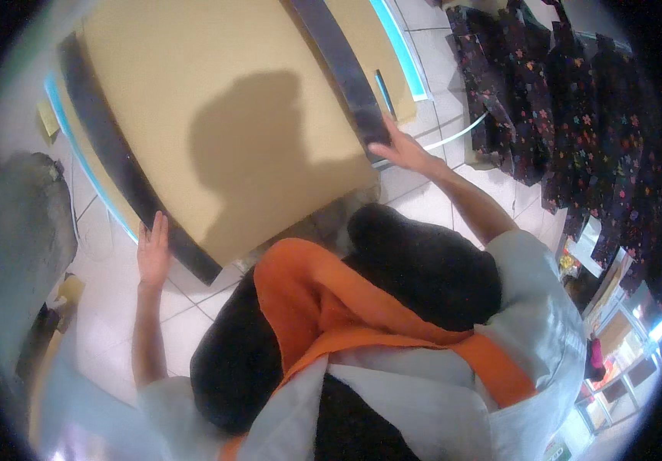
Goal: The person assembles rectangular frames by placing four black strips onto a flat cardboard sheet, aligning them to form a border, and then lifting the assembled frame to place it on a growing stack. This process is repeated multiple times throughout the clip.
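A large flat tan board [223,115], bordered along two opposite sides by dark strips, lies low over a pale tiled floor [193,307] and fills the upper middle of the view. The shadow of a head and shoulders falls across its face.

The left hand [153,250] lies flat against the near end of the left dark strip [116,165], fingers straight and pressed together, pointing away from the body; it closes on nothing. The right hand [404,150] rests on the lower end of the right dark strip [342,69], fingers stretched forward and slightly spread over the edge; whether the fingertips curl under that edge cannot be told.

Judged from this posture, the board is steadied from both sides at its near corners, and the work appears to be at an early or middle stage: both hands are placed, yet the board shows no clear lift off the floor, and its far end runs out of view. What remains to be done with it cannot be read from this view.

Light-blue edging [402,46] shows beyond both strips. Below the board, the person's orange and grey garment [392,346] and dark trousers [423,261] occupy the foreground. To the right hang dark clothes with a small flower print [577,115]; at left lies a grey bundle [20,238].
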`<action>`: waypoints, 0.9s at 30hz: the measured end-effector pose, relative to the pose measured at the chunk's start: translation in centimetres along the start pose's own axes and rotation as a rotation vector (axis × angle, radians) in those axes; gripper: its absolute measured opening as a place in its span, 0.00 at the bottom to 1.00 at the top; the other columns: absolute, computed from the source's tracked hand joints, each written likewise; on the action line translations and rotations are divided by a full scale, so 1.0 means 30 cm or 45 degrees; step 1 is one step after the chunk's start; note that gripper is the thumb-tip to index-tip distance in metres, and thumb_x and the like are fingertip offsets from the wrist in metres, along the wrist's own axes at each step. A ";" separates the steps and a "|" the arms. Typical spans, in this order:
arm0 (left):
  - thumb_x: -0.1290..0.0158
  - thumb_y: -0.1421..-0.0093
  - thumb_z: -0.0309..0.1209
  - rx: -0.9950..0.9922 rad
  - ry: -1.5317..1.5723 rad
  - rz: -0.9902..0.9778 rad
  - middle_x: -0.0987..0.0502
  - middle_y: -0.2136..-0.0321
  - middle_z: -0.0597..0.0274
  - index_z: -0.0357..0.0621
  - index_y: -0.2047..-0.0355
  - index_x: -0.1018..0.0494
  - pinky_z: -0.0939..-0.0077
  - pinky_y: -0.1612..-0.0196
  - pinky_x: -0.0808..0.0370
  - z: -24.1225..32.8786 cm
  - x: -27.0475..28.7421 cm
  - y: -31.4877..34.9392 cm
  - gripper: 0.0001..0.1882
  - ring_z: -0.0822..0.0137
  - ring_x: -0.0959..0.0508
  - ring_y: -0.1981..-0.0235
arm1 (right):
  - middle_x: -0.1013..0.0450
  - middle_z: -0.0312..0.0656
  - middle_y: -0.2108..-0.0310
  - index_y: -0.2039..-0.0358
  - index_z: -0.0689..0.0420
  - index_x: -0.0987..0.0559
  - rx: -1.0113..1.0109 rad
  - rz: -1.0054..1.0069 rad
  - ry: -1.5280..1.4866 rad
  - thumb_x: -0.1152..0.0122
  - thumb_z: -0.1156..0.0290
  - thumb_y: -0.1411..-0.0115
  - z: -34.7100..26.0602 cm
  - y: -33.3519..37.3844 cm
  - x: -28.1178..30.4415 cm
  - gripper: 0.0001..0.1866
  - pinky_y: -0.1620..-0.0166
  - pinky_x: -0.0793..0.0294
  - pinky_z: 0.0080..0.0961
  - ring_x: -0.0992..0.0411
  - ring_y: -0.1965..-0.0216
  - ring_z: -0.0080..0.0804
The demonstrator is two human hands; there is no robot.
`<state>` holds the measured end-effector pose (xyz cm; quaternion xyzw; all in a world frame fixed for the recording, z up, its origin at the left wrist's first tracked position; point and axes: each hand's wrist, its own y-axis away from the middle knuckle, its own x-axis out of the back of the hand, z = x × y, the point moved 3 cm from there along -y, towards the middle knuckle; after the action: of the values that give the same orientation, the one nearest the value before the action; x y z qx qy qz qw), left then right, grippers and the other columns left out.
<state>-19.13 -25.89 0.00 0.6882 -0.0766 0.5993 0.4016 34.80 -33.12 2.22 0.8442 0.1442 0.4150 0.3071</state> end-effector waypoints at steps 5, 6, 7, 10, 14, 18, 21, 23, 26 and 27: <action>0.54 0.56 0.15 0.023 0.048 -0.085 0.48 0.41 0.63 0.40 0.44 0.45 0.63 0.46 0.36 0.009 0.024 -0.039 0.35 0.40 0.41 0.47 | 0.27 0.49 0.71 0.52 0.55 0.34 -0.163 -0.464 0.516 0.58 0.52 0.40 0.224 0.270 -0.047 0.23 0.67 0.30 0.39 0.28 0.71 0.46; 0.55 0.56 0.14 0.036 0.013 -0.085 0.48 0.41 0.63 0.40 0.44 0.45 0.63 0.46 0.36 -0.003 0.005 -0.028 0.35 0.40 0.41 0.47 | 0.27 0.47 0.72 0.56 0.56 0.31 -0.073 -0.292 0.426 0.59 0.54 0.39 0.198 0.319 -0.066 0.20 0.67 0.30 0.38 0.28 0.71 0.46; 0.55 0.56 0.13 0.009 0.023 -0.047 0.48 0.41 0.63 0.40 0.44 0.45 0.63 0.47 0.36 -0.017 -0.016 -0.012 0.35 0.40 0.41 0.47 | 0.27 0.45 0.72 0.60 0.56 0.29 0.010 -0.121 0.337 0.59 0.55 0.39 0.163 0.376 -0.083 0.19 0.67 0.30 0.37 0.28 0.71 0.45; 0.56 0.56 0.12 -0.058 0.016 0.023 0.48 0.41 0.62 0.40 0.44 0.46 0.63 0.47 0.35 -0.063 -0.033 0.001 0.35 0.40 0.42 0.46 | 0.27 0.48 0.68 0.62 0.56 0.27 -0.165 -0.189 -0.314 0.54 0.58 0.41 0.142 0.452 -0.158 0.16 0.64 0.31 0.36 0.29 0.68 0.47; 0.55 0.58 0.12 -0.107 0.001 -0.001 0.48 0.41 0.63 0.40 0.44 0.46 0.63 0.47 0.35 -0.062 0.005 -0.029 0.37 0.41 0.42 0.46 | 0.31 0.50 0.57 0.52 0.57 0.32 -0.051 -0.262 -0.383 0.51 0.54 0.42 0.299 0.607 -0.270 0.23 0.54 0.35 0.36 0.32 0.56 0.48; 0.56 0.58 0.11 -0.049 0.090 -0.039 0.48 0.41 0.63 0.39 0.44 0.47 0.63 0.47 0.35 -0.082 0.053 -0.035 0.37 0.42 0.41 0.46 | 0.38 0.49 0.47 0.44 0.59 0.42 -0.116 -0.298 -0.136 0.50 0.51 0.43 0.452 0.603 -0.272 0.33 0.44 0.43 0.32 0.40 0.46 0.43; 0.56 0.59 0.10 -0.173 0.075 0.057 0.48 0.41 0.63 0.39 0.43 0.47 0.63 0.47 0.35 -0.095 0.036 -0.098 0.38 0.42 0.41 0.46 | 0.40 0.46 0.45 0.43 0.59 0.42 -0.272 -0.180 -0.534 0.51 0.48 0.43 0.470 0.479 -0.121 0.35 0.42 0.46 0.29 0.42 0.44 0.36; 0.56 0.60 0.09 -0.194 0.041 0.132 0.49 0.40 0.63 0.40 0.43 0.47 0.63 0.47 0.35 -0.107 0.067 -0.119 0.39 0.42 0.41 0.46 | 0.41 0.49 0.45 0.41 0.59 0.46 -0.298 0.044 -0.907 0.58 0.47 0.41 0.218 0.263 0.089 0.35 0.43 0.45 0.33 0.43 0.44 0.37; 0.56 0.61 0.09 -0.198 0.053 0.147 0.49 0.40 0.64 0.41 0.43 0.47 0.63 0.48 0.34 -0.115 0.113 -0.179 0.40 0.42 0.41 0.47 | 0.45 0.47 0.42 0.40 0.58 0.48 -0.260 0.061 -0.749 0.57 0.45 0.42 0.087 -0.006 0.138 0.38 0.45 0.42 0.32 0.42 0.45 0.36; 0.56 0.61 0.09 -0.175 0.054 0.120 0.49 0.40 0.64 0.41 0.43 0.47 0.63 0.49 0.34 -0.131 0.124 -0.182 0.40 0.42 0.41 0.47 | 0.48 0.47 0.41 0.41 0.58 0.48 -0.303 -0.033 -0.889 0.53 0.46 0.43 -0.025 -0.081 0.151 0.38 0.44 0.43 0.30 0.43 0.44 0.36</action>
<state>-17.92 -18.32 0.63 0.6417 -0.1413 0.6255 0.4207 37.02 -28.71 3.80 0.8914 -0.0079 0.1120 0.4392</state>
